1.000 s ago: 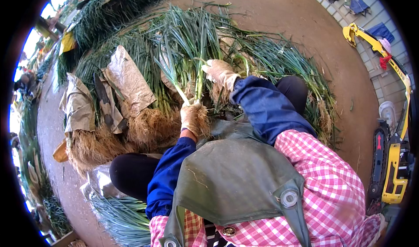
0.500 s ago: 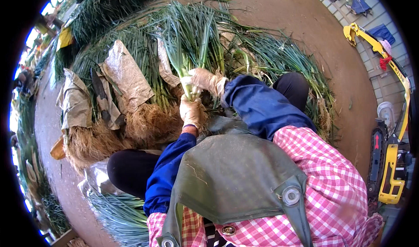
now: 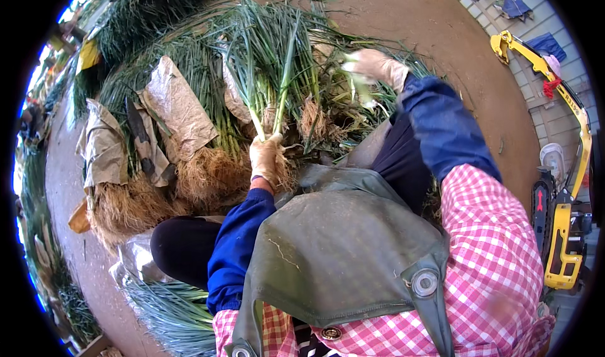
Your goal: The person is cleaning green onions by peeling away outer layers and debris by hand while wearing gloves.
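Observation:
My gloved left hand [image 3: 265, 158] is closed round the root ends of a few green onions [image 3: 285, 98], whose white stems and long green leaves point away from me. My right hand [image 3: 377, 66], also gloved, is out to the right above a litter of stripped leaves [image 3: 336, 87]. Motion smears its fingers, and a blurred pale green strip shows just below them; whether they grip it I cannot make out. Beyond my left hand lies a heap of green onions [image 3: 211, 57], with a small rooted clump [image 3: 313, 119] to its right.
At left, bundles with bushy roots [image 3: 205, 175] are partly wrapped in brown paper [image 3: 178, 102]. More green onions [image 3: 167, 316] lie by my left knee [image 3: 184, 250]. A yellow toy-like excavator [image 3: 563, 256] stands far right on the brown floor's edge, before a tiled wall [image 3: 529, 73].
My right hand has left the stems beside my left hand and swung to the right and away. The left hand keeps its hold on the green onions, nearly in place.

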